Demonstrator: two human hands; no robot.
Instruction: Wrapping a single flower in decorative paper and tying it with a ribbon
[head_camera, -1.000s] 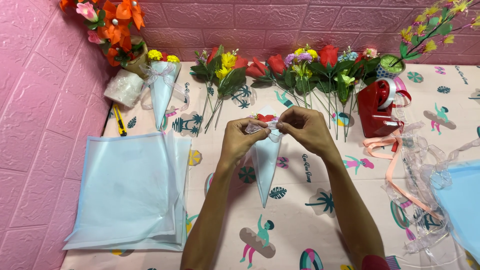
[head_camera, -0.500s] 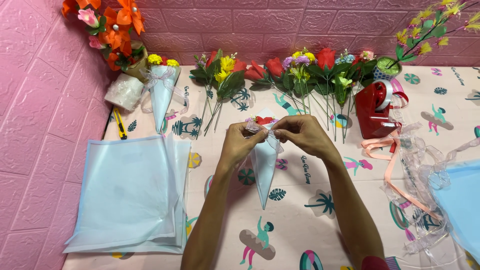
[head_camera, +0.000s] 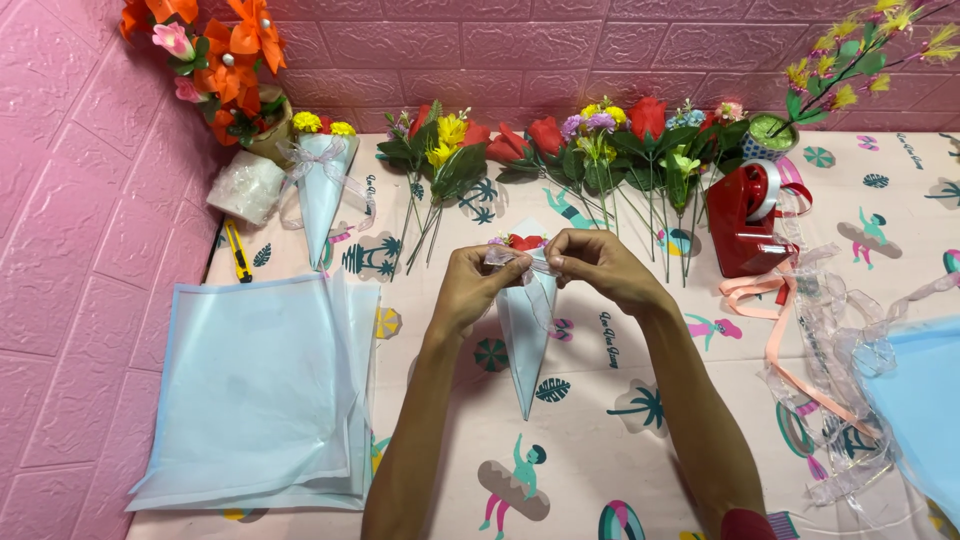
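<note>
A small cone-shaped bouquet (head_camera: 527, 335) in pale blue wrapping lies on the table with its tip toward me; a red flower (head_camera: 525, 242) shows at its open end. My left hand (head_camera: 472, 285) and my right hand (head_camera: 598, 266) meet at the cone's top. Both pinch a thin sheer ribbon (head_camera: 520, 258) tied around the wrap there. The fingertips hide most of the knot.
A stack of pale blue wrapping sheets (head_camera: 260, 390) lies at the left, a finished cone bouquet (head_camera: 326, 190) and yellow cutter (head_camera: 237, 251) behind it. Artificial flowers (head_camera: 590, 145) line the back. A red tape dispenser (head_camera: 745, 220) and loose ribbons (head_camera: 820, 340) sit right.
My hands have stayed at the cone's top, shifting slightly as the fingers work the ribbon. The cone has barely moved.
</note>
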